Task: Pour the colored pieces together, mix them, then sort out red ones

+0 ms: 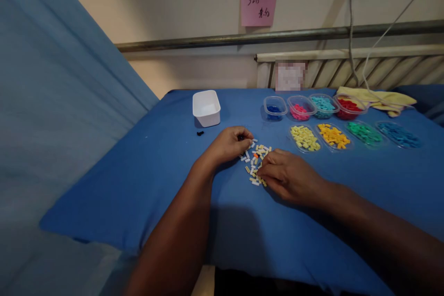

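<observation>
Where R hand [291,176] covers, pcs [255,156] part-hidden.

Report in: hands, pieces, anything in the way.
Left hand, right hand both at the small pieces, grips unclear. Pieces mostly white and pale yellow, loose on blue cloth. No obstruction visible.

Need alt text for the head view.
A person's left hand and right hand are at a scatter of small pieces, mostly white and yellow, on a blue cloth. Beyond stand a white tub and, to the right, eight clear containers of coloured pieces.
</observation>
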A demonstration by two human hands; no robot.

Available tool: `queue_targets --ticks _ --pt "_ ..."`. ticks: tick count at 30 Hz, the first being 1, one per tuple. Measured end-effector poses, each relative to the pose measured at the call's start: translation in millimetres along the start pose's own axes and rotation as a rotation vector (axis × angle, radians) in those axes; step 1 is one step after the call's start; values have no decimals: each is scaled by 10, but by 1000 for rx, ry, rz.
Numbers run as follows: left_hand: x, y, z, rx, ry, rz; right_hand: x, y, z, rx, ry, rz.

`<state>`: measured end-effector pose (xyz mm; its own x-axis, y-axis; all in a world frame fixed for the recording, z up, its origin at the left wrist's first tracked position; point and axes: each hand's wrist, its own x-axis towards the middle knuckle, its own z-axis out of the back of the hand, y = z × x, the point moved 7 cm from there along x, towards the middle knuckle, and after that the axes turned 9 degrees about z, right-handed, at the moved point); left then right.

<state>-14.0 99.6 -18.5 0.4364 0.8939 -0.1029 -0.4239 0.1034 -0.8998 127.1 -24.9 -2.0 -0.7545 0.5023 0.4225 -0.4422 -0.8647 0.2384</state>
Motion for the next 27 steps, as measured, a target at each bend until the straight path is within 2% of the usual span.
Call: queue_targets --ticks 3,10,16,18,20,24,27 --pt "14 23 2 63 -14 -30 86 -52 -41 -30 59 3" --pt "1 2 24 173 -58 -21 -79 -225 -6 -22 -66 -97" --pt "-13 -26 14 181 -50 -24 -68 27 -57 18 27 9" --pt "-11 -20 15 180 -56 -21 -63 56 -24 12 11 26" --pt "-10 -10 21 173 -64 -17 -98 -14 44 -12 -55 -1" --pt "-15 -3 19 145 -36 -29 -271 -336 148 -100 -196 -140" --pt "-27 -20 17 125 4 -51 -362 -490 132 -122 -225 -205"
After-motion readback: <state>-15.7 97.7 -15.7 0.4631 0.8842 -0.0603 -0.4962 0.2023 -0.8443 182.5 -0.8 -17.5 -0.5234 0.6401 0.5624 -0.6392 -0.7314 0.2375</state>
